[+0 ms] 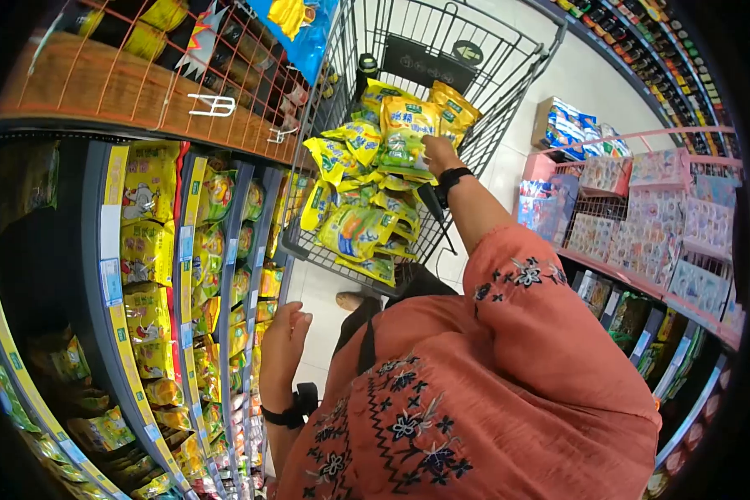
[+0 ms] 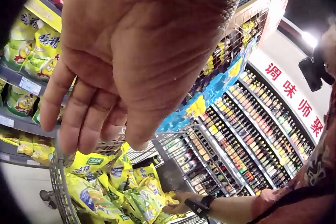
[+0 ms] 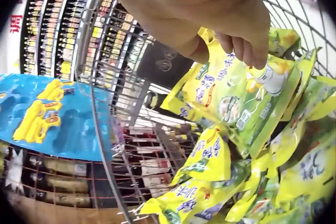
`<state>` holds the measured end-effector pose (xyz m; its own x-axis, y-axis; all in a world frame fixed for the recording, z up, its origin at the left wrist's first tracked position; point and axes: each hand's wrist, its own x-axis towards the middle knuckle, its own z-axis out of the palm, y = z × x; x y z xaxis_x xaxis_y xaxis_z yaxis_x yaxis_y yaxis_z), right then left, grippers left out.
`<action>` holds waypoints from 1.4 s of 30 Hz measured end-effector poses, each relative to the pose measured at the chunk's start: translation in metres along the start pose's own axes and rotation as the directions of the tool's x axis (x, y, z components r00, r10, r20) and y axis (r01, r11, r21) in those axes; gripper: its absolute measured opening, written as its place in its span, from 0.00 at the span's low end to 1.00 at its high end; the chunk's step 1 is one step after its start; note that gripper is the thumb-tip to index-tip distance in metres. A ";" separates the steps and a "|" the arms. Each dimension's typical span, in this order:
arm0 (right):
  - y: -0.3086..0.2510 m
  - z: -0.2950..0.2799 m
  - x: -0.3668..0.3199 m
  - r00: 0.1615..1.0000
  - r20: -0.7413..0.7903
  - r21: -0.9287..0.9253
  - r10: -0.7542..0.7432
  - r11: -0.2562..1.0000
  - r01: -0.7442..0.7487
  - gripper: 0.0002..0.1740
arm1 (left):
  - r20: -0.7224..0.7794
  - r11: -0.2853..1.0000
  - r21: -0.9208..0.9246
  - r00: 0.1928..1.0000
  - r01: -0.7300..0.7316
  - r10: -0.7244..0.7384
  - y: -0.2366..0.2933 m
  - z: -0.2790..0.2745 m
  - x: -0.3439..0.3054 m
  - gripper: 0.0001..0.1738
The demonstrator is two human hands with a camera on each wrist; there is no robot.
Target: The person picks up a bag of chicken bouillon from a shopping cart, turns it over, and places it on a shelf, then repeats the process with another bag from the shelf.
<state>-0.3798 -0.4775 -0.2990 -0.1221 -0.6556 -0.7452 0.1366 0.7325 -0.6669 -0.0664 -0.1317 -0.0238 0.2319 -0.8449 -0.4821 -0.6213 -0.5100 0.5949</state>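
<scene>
My right hand (image 1: 440,156) is over the shopping cart (image 1: 296,242) and grips the edge of a yellow-green seasoning bag (image 1: 406,133). In the right wrist view the thumb and curled fingers (image 3: 239,50) are at the upper part of this bag, which lies on top of the pile. More yellow seasoning bags (image 1: 350,229) fill the cart around and below it. My left hand (image 1: 283,342) hangs between the shelf and my body, holding nothing. Its fingers (image 2: 86,113) are loosely extended in the left wrist view, palm showing.
Shelves on the left hold yellow seasoning packs (image 1: 147,242). A wire rack with a white hook (image 1: 212,105) and a blue package (image 1: 296,33) adjoin the cart. To the right stand a pink rack (image 1: 642,225) and a box of blue-white packs (image 1: 571,125). Bottles (image 2: 252,124) line the far shelves.
</scene>
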 end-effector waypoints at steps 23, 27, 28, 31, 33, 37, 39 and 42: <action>0.044 -0.015 0.084 0.988 -0.153 -0.254 -0.016 0.967 -0.024 0.25 | -0.017 0.980 -0.003 0.980 0.199 -0.199 0.018 0.017 0.005 0.17; 0.030 -0.011 0.070 0.989 -0.141 -0.187 0.047 0.980 -0.073 0.25 | -0.014 0.980 -0.017 0.980 0.199 -0.199 0.009 0.023 0.006 0.17; 0.046 -0.018 0.089 0.996 -0.049 -0.359 -0.076 0.932 0.053 0.24 | -0.004 0.978 -0.024 0.978 0.208 -0.208 0.009 0.024 0.007 0.18; 0.093 -0.046 0.151 0.949 0.184 -0.672 -0.257 0.671 0.312 0.21 | 0.021 0.971 -0.035 0.972 0.236 -0.236 0.012 0.026 0.009 0.18; 0.101 -0.049 0.168 0.954 0.167 -0.717 -0.249 0.633 0.291 0.17 | 0.033 0.967 -0.031 0.967 0.254 -0.253 0.014 0.027 0.009 0.18; 0.126 -0.052 0.199 0.992 0.020 -0.504 -0.124 0.856 0.117 0.14 | 0.025 0.971 -0.019 0.971 0.239 -0.239 0.011 0.028 0.007 0.18; 0.095 -0.039 0.159 0.989 -0.119 -0.219 0.090 0.969 -0.114 0.15 | 0.014 0.976 -0.025 0.977 0.215 -0.215 0.009 0.030 0.006 0.18; 0.081 -0.037 0.151 0.998 -0.064 -0.488 0.003 0.872 -0.034 0.20 | 0.005 0.978 -0.017 0.978 0.210 -0.210 0.009 0.030 0.005 0.17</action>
<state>-0.4240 -0.5104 -0.4657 -0.1845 -0.6405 -0.7455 -0.3565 0.7504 -0.5565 -0.0936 -0.1353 -0.0405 0.3532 -0.7184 -0.5993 -0.5464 -0.6784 0.4911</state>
